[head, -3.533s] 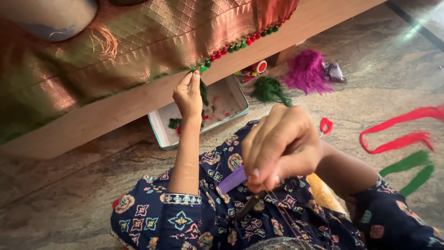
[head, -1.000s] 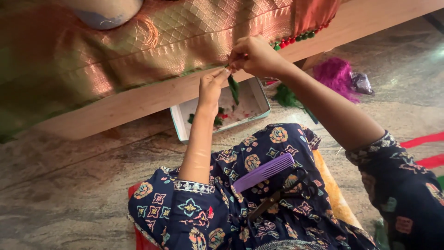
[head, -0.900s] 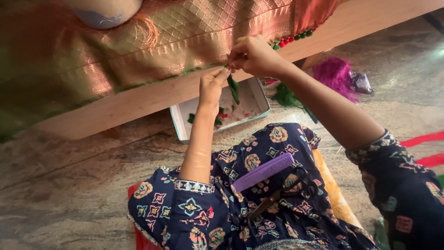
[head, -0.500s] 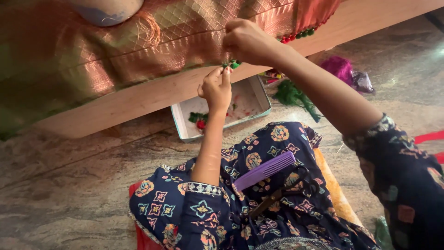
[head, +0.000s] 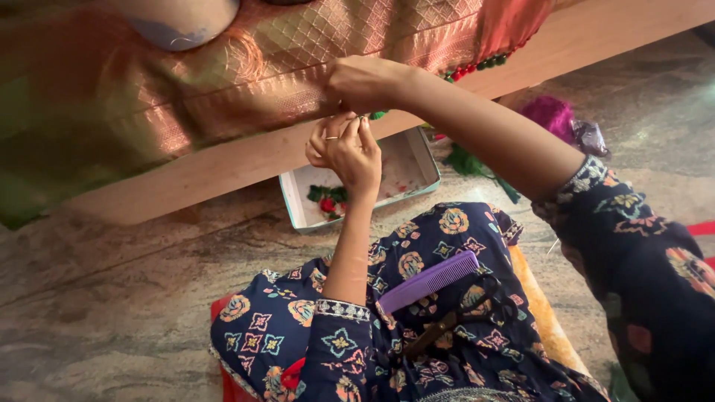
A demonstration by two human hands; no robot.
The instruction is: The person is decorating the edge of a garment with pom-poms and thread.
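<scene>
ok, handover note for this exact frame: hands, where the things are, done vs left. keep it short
Left hand: raised at the hem of the orange-gold woven silk cloth, fingertips pinched together; what they pinch is too small to tell.
Right hand: just above it, grip closed on the same hem spot.
Things: the cloth hangs over a long wooden board. A white shallow tray with red and green bits sits on the floor under the hands. A purple plastic comb and dark scissors lie on the lap.
Done: red and green bead tassels hang along the hem right of the hands.
Left: hem left of the hands shows none.
</scene>
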